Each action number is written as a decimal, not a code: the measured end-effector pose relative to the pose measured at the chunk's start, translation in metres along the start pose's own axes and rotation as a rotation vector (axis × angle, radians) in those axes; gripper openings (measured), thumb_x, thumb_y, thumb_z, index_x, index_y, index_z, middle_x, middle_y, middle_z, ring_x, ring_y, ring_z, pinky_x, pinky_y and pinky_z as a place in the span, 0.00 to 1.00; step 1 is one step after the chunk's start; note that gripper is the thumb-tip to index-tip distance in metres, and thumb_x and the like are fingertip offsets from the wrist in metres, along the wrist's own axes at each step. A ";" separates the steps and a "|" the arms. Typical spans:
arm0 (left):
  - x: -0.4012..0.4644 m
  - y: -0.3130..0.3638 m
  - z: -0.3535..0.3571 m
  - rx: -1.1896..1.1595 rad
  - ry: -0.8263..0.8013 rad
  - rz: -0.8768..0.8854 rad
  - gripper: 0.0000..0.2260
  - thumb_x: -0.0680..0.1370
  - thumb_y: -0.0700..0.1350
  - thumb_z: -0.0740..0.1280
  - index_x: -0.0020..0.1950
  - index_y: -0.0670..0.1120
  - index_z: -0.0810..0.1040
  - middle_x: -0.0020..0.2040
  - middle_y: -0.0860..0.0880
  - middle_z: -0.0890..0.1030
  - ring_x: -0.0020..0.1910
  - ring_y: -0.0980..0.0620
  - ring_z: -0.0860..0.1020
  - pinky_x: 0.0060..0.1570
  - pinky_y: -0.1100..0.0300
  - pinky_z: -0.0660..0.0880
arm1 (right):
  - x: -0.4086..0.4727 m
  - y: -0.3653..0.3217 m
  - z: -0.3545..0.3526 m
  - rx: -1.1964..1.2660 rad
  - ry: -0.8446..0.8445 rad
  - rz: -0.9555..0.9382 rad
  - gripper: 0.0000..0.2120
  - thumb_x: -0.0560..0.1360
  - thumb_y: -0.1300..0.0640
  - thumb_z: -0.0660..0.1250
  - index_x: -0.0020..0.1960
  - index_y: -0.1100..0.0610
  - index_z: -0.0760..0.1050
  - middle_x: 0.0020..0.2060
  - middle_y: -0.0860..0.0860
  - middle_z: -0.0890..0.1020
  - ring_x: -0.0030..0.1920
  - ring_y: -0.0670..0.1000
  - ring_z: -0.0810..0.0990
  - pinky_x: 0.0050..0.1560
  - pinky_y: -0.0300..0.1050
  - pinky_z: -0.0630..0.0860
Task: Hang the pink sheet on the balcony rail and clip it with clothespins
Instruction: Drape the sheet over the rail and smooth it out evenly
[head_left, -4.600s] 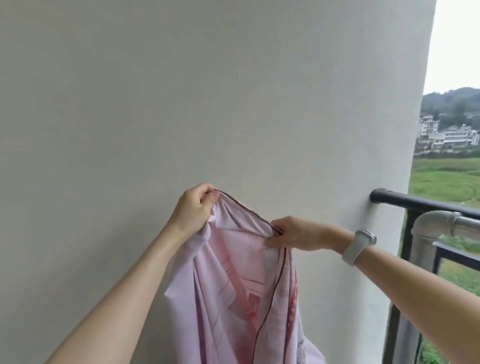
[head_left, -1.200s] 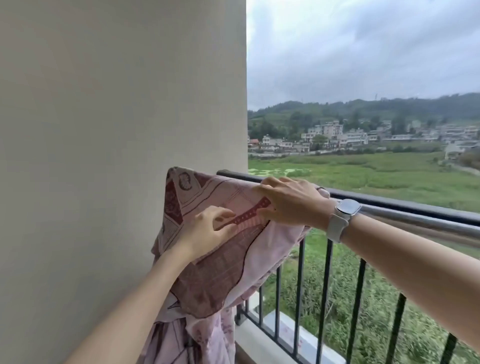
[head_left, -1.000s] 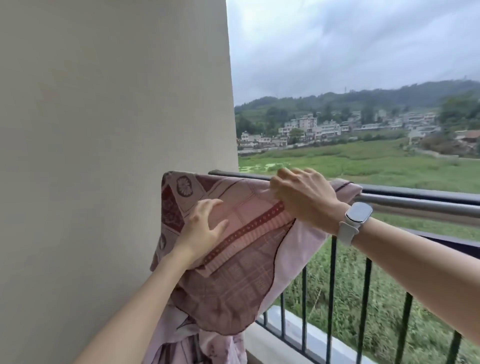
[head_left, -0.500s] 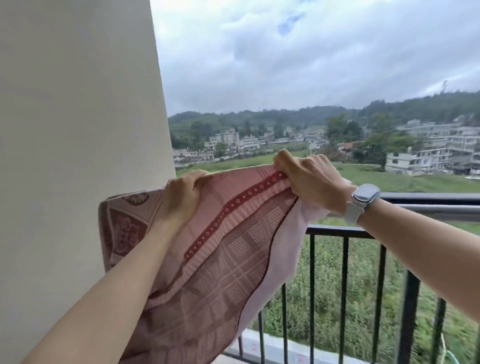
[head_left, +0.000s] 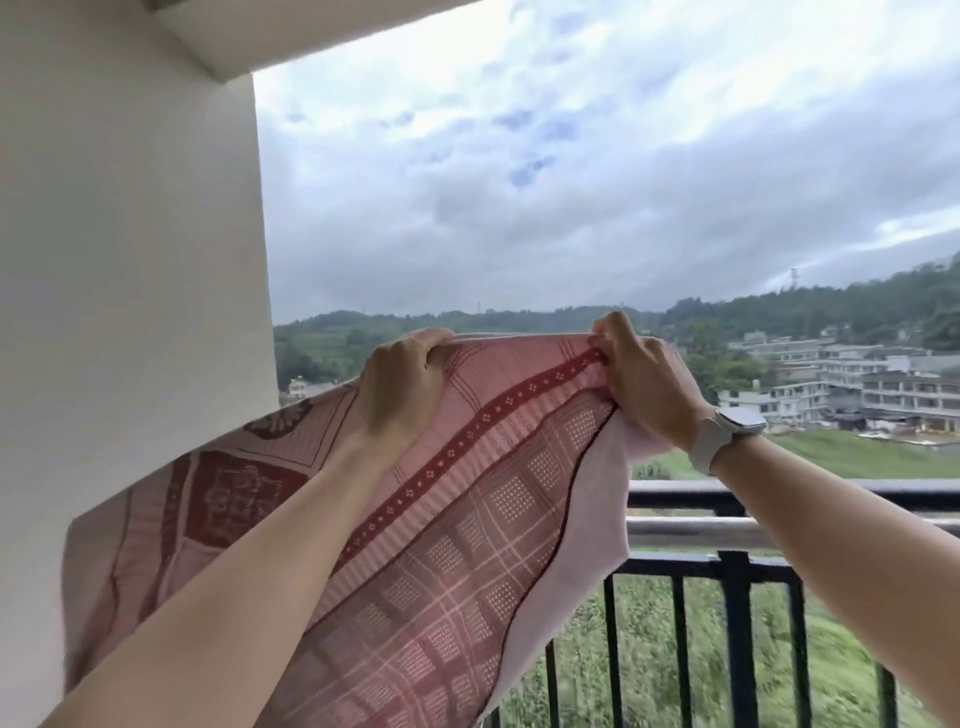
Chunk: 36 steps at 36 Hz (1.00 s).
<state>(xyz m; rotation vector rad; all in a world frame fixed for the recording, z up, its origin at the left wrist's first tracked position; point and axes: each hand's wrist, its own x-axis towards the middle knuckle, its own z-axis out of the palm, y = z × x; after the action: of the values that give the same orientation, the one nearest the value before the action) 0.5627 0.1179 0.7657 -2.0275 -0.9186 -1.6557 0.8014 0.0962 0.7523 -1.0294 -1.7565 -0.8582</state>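
Out on the balcony, the white wall (head_left: 130, 312) closes off the left side, and open sky and green hills fill everything beyond. The balcony rail (head_left: 810, 488) runs across the right, dark on top with a paler bar just under it and upright bars below.

The pink sheet (head_left: 467, 519) is held up in the air, above the rail and on the person's side of it. Its top edge runs left to right between the two hands, roughly in line with the rail, and the cloth slopes down from there towards the person. Its left corner sags close to the wall, and its right part hangs in front of the rail's left stretch.

The left hand (head_left: 400, 395) has its fingers curled over the top edge, its grip closed on the cloth. The right hand (head_left: 639, 379), a watch (head_left: 727, 431) on its wrist, bunches the edge in a tight pinch and is the nearer one to the bare rail.

I'd say the edge must go forward and down, away from the person, so the cloth falls over the top bar. Nothing stands between sheet and rail, though the wall may crowd the left corner. No clothespins are in sight.
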 end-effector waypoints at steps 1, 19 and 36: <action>0.001 0.006 0.003 -0.013 -0.002 0.000 0.10 0.79 0.39 0.61 0.56 0.41 0.79 0.47 0.48 0.84 0.36 0.58 0.76 0.32 0.78 0.67 | 0.000 0.004 -0.002 0.024 0.007 0.017 0.08 0.75 0.68 0.60 0.54 0.68 0.66 0.32 0.56 0.80 0.26 0.55 0.76 0.25 0.41 0.71; -0.154 -0.015 0.007 -0.066 -0.377 -0.019 0.15 0.74 0.46 0.68 0.60 0.47 0.78 0.59 0.53 0.78 0.61 0.58 0.73 0.64 0.62 0.68 | -0.054 -0.063 0.038 0.132 -0.471 -0.069 0.15 0.79 0.46 0.54 0.56 0.54 0.72 0.54 0.51 0.78 0.48 0.50 0.76 0.42 0.44 0.71; -0.188 -0.302 -0.144 0.340 -0.424 -0.507 0.30 0.76 0.48 0.65 0.74 0.52 0.55 0.75 0.46 0.55 0.73 0.44 0.55 0.69 0.39 0.57 | 0.010 -0.254 0.186 0.027 -0.664 -0.166 0.19 0.79 0.45 0.51 0.61 0.56 0.68 0.50 0.52 0.76 0.44 0.50 0.76 0.34 0.40 0.69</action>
<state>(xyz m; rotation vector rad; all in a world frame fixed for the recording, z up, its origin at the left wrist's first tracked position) 0.2336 0.1957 0.5841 -2.0374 -1.8485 -1.1659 0.5043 0.1551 0.6658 -1.2539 -2.4269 -0.6216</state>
